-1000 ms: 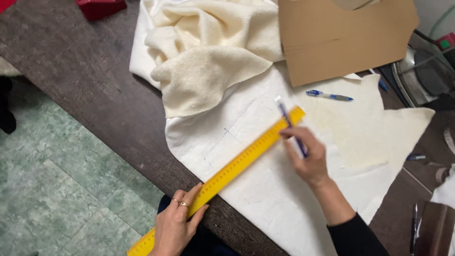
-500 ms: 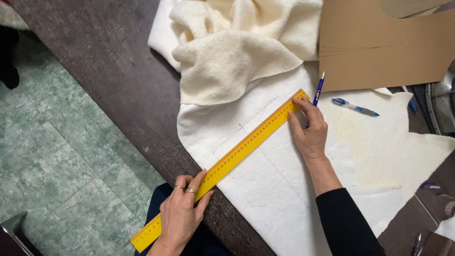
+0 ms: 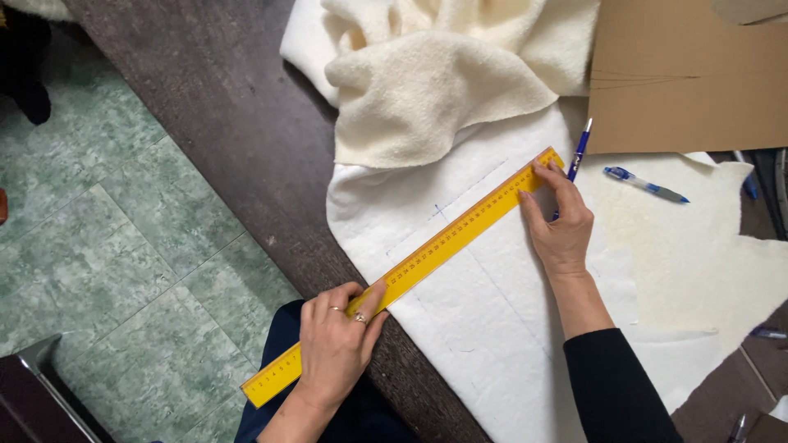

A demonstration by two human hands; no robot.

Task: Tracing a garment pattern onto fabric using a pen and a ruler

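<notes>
The yellow ruler (image 3: 410, 271) lies diagonally across the flat white fabric (image 3: 484, 328), its far end near the cardboard sheet (image 3: 681, 74) and its near end sticking out past the edge of the dark table (image 3: 205, 98) over the green floor (image 3: 123, 246). I judge it is set this way to follow the faint blue lines already drawn on the cloth. My left hand (image 3: 336, 344) presses down on the near part of the ruler, fingers curled over its edge and thumb on top, seemingly to pin it so it cannot pivot. My right hand (image 3: 562, 221) steadies the far end with its fingertips while gripping a blue pen (image 3: 577, 160), whose tip points up and away from the cloth, not marking. A second blue pen (image 3: 647, 184) rests apart on a cream offcut, beside the right hand. The bunched fleece (image 3: 443, 90) is heaped behind the ruler, leaving the marked area flat.
</notes>
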